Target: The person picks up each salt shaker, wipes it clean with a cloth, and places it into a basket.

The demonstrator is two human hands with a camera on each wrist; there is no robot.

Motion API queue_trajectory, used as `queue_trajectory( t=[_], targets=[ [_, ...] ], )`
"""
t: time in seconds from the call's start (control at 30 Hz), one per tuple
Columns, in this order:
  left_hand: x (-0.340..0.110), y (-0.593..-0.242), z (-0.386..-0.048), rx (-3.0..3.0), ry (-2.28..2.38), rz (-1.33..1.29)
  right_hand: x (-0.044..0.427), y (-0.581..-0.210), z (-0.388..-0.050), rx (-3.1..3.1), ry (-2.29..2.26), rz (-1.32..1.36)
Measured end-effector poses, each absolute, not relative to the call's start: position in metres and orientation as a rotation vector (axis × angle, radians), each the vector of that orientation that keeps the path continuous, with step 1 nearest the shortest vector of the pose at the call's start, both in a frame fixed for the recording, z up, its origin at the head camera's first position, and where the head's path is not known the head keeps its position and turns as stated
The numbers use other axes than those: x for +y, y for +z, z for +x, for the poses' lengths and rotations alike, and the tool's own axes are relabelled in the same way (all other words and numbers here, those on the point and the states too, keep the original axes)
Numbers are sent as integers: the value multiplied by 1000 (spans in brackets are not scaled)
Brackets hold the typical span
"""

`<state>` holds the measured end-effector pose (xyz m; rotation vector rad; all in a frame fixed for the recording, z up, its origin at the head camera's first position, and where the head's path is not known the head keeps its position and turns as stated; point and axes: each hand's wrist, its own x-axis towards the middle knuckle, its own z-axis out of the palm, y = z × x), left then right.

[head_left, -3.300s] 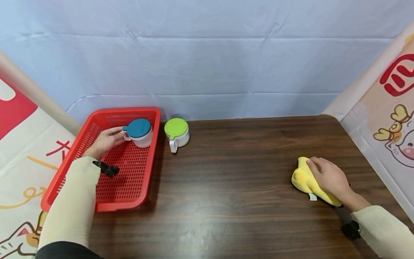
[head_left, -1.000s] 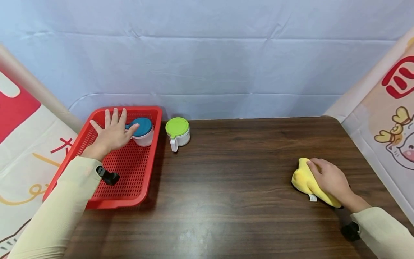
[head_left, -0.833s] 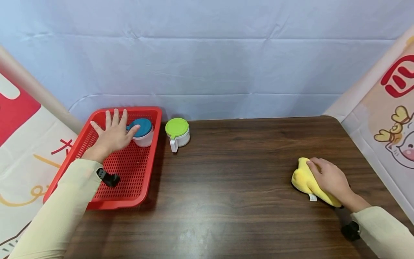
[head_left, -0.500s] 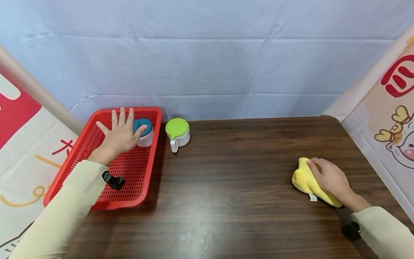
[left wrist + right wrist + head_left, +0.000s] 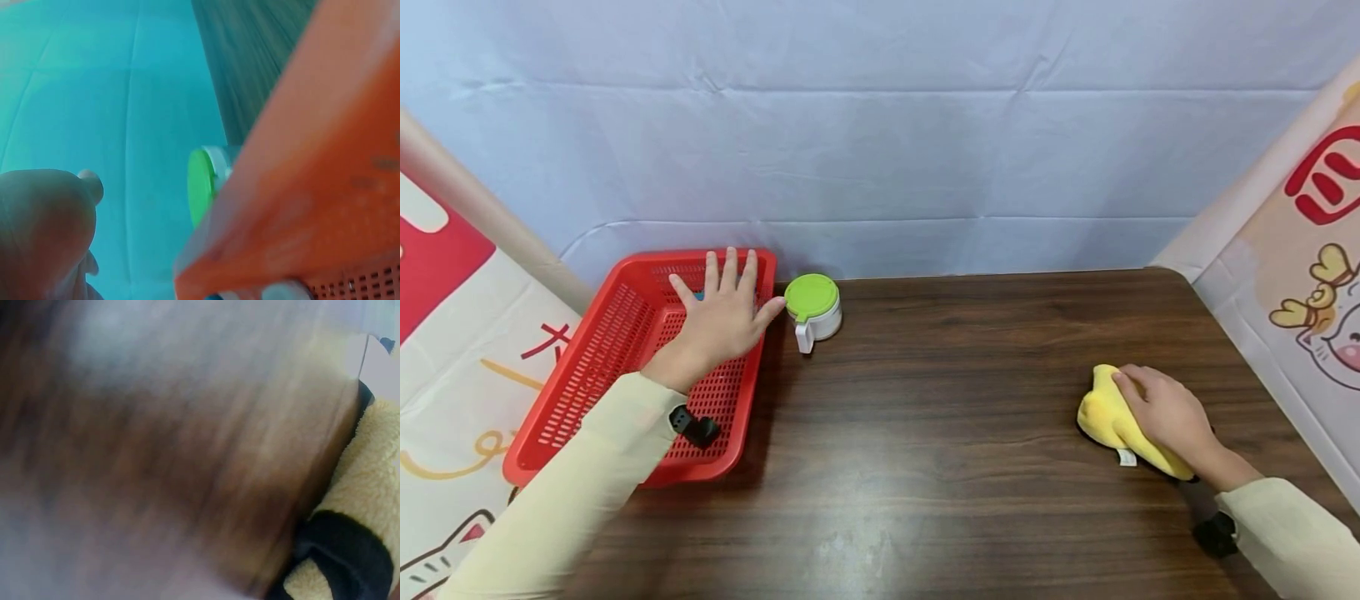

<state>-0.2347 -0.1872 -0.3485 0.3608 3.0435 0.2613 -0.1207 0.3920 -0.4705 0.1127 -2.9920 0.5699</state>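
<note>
My left hand (image 5: 718, 325), fingers straight and spread, is over the right part of the red basket (image 5: 745, 408) and holds nothing. It hides nearly all of the blue-lidded jar; only a sliver of blue lid (image 5: 699, 296) shows between the fingers. Just right of my thumb tip stands a green-lidded white jar (image 5: 812, 297), outside the basket; whether they touch I cannot tell. At the right, my right hand (image 5: 1165, 412) lies over a yellow plush toy (image 5: 1103, 410) on the table, gripping it. In the right wrist view the plush (image 5: 369, 475) shows at the right edge, with black parts.
The brown wooden table (image 5: 925, 400) stretches between the basket and the plush. A pale cloth (image 5: 880, 150) hangs behind it. Printed cloths stand at the left (image 5: 445, 333) and the right (image 5: 1292, 275).
My left hand has let go of the blue-lidded jar's handle, spread its fingers and moved right over that jar, toward the green-lidded one. My right hand and the plush have stayed put.
</note>
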Motion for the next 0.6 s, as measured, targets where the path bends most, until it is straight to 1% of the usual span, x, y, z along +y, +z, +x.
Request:
queue_trajectory(
  t=[0.33,0.6],
  targets=[
    [-156,-356,-227,3022,251,399,391,-470,-122,-3010,576,99],
    [-138,-354,-222,2994,250,425,392,-470,-121,-3002,573,111]
  ],
)
